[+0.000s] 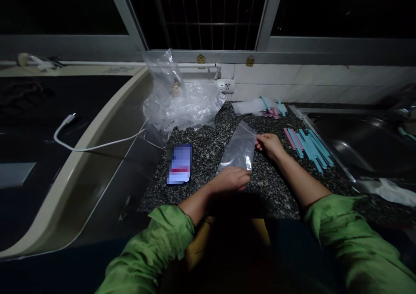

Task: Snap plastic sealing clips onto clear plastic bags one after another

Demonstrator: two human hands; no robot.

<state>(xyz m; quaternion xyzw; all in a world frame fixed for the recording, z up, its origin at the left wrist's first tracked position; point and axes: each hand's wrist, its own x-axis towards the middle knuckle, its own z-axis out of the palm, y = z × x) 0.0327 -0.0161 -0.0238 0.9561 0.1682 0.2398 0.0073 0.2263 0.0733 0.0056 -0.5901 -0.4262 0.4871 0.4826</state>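
A clear zip-lock bag (239, 145) lies slanted over the speckled counter (208, 155), its zip end toward the wall. My left hand (231, 179) is closed on the bag's near end, with the fingertips partly turned out of sight. At the bag's right edge, close to the zip, my right hand (269, 144) pinches the plastic between thumb and fingers. The bag looks flat, with nothing visible inside. Just right of my right hand lies a loose pile of flat blue strips (312, 148) with a few pink strips (293, 138).
A lit phone (180, 164) lies left of the bag. Behind it is a heap of clear plastic bags (188, 105). Packed bags with strips (260, 106) lie near the wall socket (225, 86). A metal sink (351, 133) is at right; a white cable (94, 148) crosses the left side.
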